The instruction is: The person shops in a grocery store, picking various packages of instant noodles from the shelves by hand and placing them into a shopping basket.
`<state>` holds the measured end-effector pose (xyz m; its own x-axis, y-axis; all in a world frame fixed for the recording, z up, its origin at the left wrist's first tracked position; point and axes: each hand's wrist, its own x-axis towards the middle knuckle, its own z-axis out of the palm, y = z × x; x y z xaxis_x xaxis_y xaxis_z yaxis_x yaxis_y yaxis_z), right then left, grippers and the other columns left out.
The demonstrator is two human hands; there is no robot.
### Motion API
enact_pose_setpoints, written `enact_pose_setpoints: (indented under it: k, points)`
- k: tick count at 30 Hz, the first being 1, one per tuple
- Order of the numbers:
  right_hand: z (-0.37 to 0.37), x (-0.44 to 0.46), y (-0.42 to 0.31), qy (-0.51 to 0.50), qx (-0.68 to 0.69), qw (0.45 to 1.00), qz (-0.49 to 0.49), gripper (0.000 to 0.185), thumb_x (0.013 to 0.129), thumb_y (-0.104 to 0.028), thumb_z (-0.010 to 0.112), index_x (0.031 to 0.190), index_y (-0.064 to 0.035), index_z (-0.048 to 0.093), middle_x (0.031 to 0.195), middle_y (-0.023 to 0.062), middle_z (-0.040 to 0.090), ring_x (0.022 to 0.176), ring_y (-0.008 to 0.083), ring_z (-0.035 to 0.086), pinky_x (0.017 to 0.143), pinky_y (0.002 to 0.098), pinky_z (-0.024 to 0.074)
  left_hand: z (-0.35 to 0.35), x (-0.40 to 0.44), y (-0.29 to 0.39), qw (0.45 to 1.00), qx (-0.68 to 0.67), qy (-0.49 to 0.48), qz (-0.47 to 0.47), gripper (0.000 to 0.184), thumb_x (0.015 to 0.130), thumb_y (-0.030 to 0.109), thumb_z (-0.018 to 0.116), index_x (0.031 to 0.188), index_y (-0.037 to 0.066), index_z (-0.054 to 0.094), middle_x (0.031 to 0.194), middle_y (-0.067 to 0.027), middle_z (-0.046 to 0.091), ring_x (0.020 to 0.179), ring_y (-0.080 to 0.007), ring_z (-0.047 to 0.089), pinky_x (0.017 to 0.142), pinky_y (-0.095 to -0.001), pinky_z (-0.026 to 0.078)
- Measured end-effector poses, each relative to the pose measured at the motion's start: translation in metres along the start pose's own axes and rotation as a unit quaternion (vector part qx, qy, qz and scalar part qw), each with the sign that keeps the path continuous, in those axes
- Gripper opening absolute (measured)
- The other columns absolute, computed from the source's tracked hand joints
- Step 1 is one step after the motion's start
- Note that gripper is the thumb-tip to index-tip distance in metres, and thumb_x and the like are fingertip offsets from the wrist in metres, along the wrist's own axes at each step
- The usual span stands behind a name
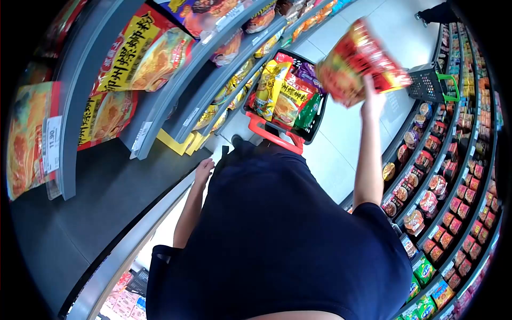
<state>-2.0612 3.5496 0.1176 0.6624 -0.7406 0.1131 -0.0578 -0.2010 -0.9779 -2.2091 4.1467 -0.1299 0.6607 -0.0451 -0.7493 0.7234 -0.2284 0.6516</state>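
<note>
My right hand (375, 97) grips the lower edge of a red noodle packet (354, 64), raised at the upper right and blurred by motion. Below and left of that packet stands a dark shopping basket (316, 127) with a red handle (277, 140). Inside it lie a yellow packet (270, 88), a red and yellow noodle packet (292, 98), a purple packet and a green one (309, 111). My left hand (204, 169) hangs low beside my body at the left, its fingers curled; whether it holds anything is hidden.
Shelves of large noodle packets (152, 58) rise at the left, with a price tag (52, 144). Curved shelves of cup and packet noodles (426, 202) line the right. A dark basket with a green handle (450, 88) stands at the upper right. Another person's leg (434, 14) shows beyond it.
</note>
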Motion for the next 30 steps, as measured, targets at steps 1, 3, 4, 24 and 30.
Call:
enact_pose_setpoints:
  k: [1,3,4,24,30]
  points:
    - [-0.009,-0.011,0.049,-0.02,-0.075,0.996,0.049,0.049,0.077,-0.029,0.077,0.113,0.002,0.062,0.105,0.0092,0.066,0.095,0.0168,0.06,0.088,0.0338,0.0466,-0.005,-0.004,-0.002,1.0,0.016,0.006,-0.014,0.043,0.087,0.032,0.061,0.122,0.007,0.055,0.107,-0.0023,0.063,0.096,-0.0142,0.059,0.075,-0.0296,0.046]
    - [-0.024,-0.037,0.115,-0.078,-0.152,0.968,0.182,0.045,0.078,-0.028,0.076,0.109,0.0024,0.064,0.097,0.0077,0.068,0.087,0.0149,0.062,0.081,0.0321,0.0492,-0.018,-0.007,-0.015,0.999,0.032,0.016,-0.028,0.041,0.088,0.032,0.057,0.121,0.007,0.056,0.104,-0.0023,0.063,0.093,-0.0129,0.059,0.074,-0.0296,0.046]
    - [-0.028,-0.051,0.147,-0.082,-0.125,0.967,0.206,0.043,0.079,-0.028,0.076,0.108,0.0022,0.065,0.095,0.007,0.069,0.085,0.014,0.062,0.08,0.0312,0.0496,-0.025,-0.005,-0.022,0.998,0.04,0.023,-0.042,0.04,0.088,0.031,0.056,0.12,0.007,0.056,0.104,-0.0022,0.064,0.092,-0.0127,0.059,0.074,-0.0298,0.046]
    - [0.053,-0.06,0.289,-0.006,-0.312,0.949,0.048,0.042,0.077,-0.011,0.065,0.113,0.0082,0.055,0.111,0.0226,0.057,0.107,0.0329,0.054,0.097,0.039,0.0404,0.058,-0.051,0.032,0.982,0.176,0.065,-0.002,0.036,0.092,0.033,0.056,0.114,0.004,0.06,0.106,-0.0093,0.066,0.096,-0.0193,0.063,0.087,-0.0296,0.047]
    - [0.216,0.006,0.114,-0.225,0.07,0.97,-0.063,0.028,0.082,0.01,0.05,0.107,0.0,0.057,0.098,0.0086,0.061,0.091,0.0186,0.064,0.082,0.0281,0.0502,0.042,-0.085,-0.034,0.962,0.251,0.096,-0.053,0.043,0.095,0.04,0.045,0.117,0.006,0.06,0.119,-0.0155,0.059,0.115,-0.0298,0.053,0.099,-0.037,0.04]
